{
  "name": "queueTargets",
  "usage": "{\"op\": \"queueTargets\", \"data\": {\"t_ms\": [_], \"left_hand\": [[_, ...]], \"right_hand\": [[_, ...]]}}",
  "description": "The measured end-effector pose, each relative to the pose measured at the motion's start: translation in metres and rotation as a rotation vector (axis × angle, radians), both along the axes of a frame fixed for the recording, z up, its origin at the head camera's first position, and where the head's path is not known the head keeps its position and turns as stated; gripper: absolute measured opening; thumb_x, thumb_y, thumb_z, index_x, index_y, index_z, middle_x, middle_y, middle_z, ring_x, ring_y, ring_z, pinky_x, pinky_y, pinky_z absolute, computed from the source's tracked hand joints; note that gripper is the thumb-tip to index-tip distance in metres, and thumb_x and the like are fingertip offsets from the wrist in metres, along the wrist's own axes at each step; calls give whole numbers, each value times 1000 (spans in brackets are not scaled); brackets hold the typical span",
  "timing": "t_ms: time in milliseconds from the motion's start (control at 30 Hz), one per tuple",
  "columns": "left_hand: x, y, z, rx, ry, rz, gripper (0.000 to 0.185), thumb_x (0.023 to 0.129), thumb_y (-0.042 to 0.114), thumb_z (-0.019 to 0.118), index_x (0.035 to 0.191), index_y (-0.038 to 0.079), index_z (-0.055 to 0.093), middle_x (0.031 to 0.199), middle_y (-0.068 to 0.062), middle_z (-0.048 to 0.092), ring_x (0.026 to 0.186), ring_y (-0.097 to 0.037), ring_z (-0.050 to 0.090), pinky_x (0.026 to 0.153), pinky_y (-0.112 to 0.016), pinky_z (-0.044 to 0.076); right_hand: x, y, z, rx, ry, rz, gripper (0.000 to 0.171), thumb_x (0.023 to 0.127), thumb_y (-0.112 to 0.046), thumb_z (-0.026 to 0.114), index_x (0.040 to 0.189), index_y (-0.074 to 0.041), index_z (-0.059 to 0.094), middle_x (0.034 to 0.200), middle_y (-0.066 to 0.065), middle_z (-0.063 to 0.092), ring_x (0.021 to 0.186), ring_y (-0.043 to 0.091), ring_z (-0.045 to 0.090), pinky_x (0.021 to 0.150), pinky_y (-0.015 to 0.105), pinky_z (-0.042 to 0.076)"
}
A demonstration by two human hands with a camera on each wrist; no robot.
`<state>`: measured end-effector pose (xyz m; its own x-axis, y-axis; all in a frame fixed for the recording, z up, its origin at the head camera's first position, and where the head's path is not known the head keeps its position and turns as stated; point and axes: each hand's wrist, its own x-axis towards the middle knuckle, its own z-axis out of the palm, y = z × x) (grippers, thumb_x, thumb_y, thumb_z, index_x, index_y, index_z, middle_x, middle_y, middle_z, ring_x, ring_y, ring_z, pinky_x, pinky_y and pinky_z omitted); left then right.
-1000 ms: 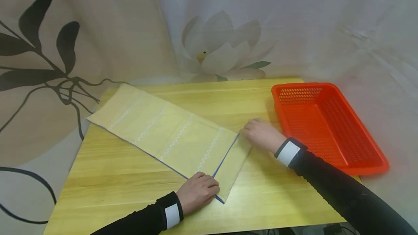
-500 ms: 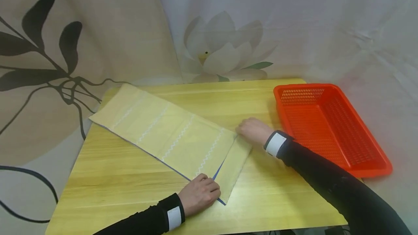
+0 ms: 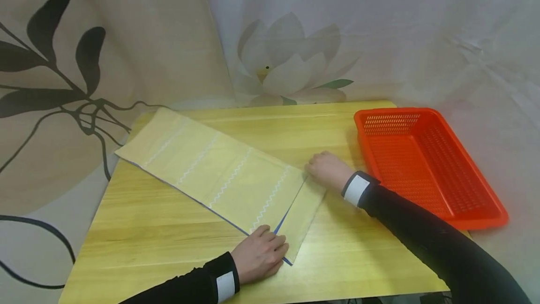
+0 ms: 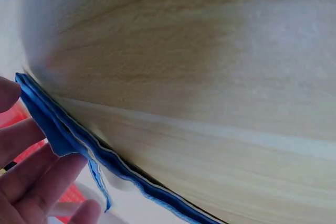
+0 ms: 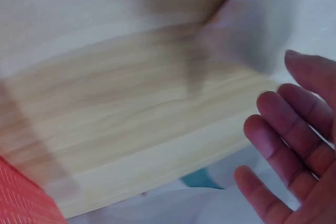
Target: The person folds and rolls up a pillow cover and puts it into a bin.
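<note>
A long yellow cloth [image 3: 206, 163] with white zigzag lines lies slantwise on the table. Its near right end is folded over into a narrow flap [image 3: 304, 219], and a thin wedge of blue shows along the flap's inner edge. My left hand [image 3: 260, 253] pinches the flap's near corner; in the left wrist view its fingers are around the blue-lined edge [image 4: 52, 121]. At the far corner of the flap, my right hand [image 3: 328, 171] holds the cloth with bent fingers. The right wrist view shows that hand's fingertips [image 5: 266, 98] beside a blurred pale cloth corner [image 5: 239, 32].
A red perforated plastic basket [image 3: 472, 168] stands at the table's right side, just beyond my right forearm. The wood-grain table [image 3: 160, 238] ends at the front edge below. A printed curtain [image 3: 168, 36] hangs behind it.
My right hand has moved slightly left with the flap's far corner, narrowing the blue strip to a wedge. My left hand stays at the near corner. The last half second shows hardly any motion.
</note>
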<state>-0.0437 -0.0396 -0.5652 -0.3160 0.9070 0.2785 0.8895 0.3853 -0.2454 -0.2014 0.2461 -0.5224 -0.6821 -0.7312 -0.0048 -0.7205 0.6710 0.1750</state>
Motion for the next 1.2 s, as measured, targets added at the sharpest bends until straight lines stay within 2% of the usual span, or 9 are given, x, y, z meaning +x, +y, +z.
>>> {"op": "queueTargets", "data": {"t_ms": [167,267,333,533,767,900,967,1100,1200], "left_hand": [[-1,-3,6,-77,-12,20,28,95,45,73,103,19,76,101,6,71,95,-12,68,97,-38,55],[-2,-6,8,-81,-17,29,30,94,46,74,104,18,77,110,3,73,107,-16,69,98,-38,56],[-3,-7,9,-85,-25,29,34,95,46,74,113,18,77,120,1,74,117,-18,69,101,-39,56],[0,-5,10,-161,-101,35,53,102,50,65,147,21,65,150,-3,64,139,-21,60,114,-45,50],[3,-8,13,-253,-158,58,58,107,53,56,155,22,58,159,-3,56,147,-24,53,117,-45,47],[6,-10,12,-279,-150,56,61,108,56,53,158,22,54,162,-4,53,149,-25,50,117,-46,47],[7,-11,9,-285,-137,54,63,107,58,53,159,23,53,163,-3,51,150,-25,49,117,-47,47],[9,-13,2,-295,-126,53,65,107,60,51,162,24,49,166,-3,47,152,-25,46,119,-48,45],[9,-14,1,-309,-135,49,66,109,60,49,163,24,46,168,-4,45,154,-24,43,121,-48,42]], "right_hand": [[32,3,14,7,61,93,20,88,-7,82,107,-11,78,103,4,77,99,25,70,93,44,59],[47,7,13,-28,23,142,27,89,-12,83,116,-10,78,116,6,78,110,26,71,102,50,57],[52,8,10,-52,-22,147,36,92,-17,82,126,-7,76,126,9,76,119,28,70,106,55,55],[50,13,-2,2,-72,120,46,99,-24,75,141,-6,69,142,12,70,131,29,65,110,58,52],[49,11,1,-9,-173,55,53,99,-26,77,146,-4,65,147,14,66,136,31,61,114,61,47],[50,12,-3,-31,-186,47,56,98,-28,80,146,-5,65,147,14,66,133,31,63,111,62,49],[51,14,-7,-32,-168,54,56,97,-30,80,146,-6,66,147,13,66,131,30,64,110,61,51],[54,19,-17,84,-38,118,55,101,-32,75,149,-8,63,151,10,63,136,26,62,106,56,55],[57,22,-23,166,58,165,53,102,-26,72,151,-8,61,154,10,61,140,24,59,104,53,58]]}}
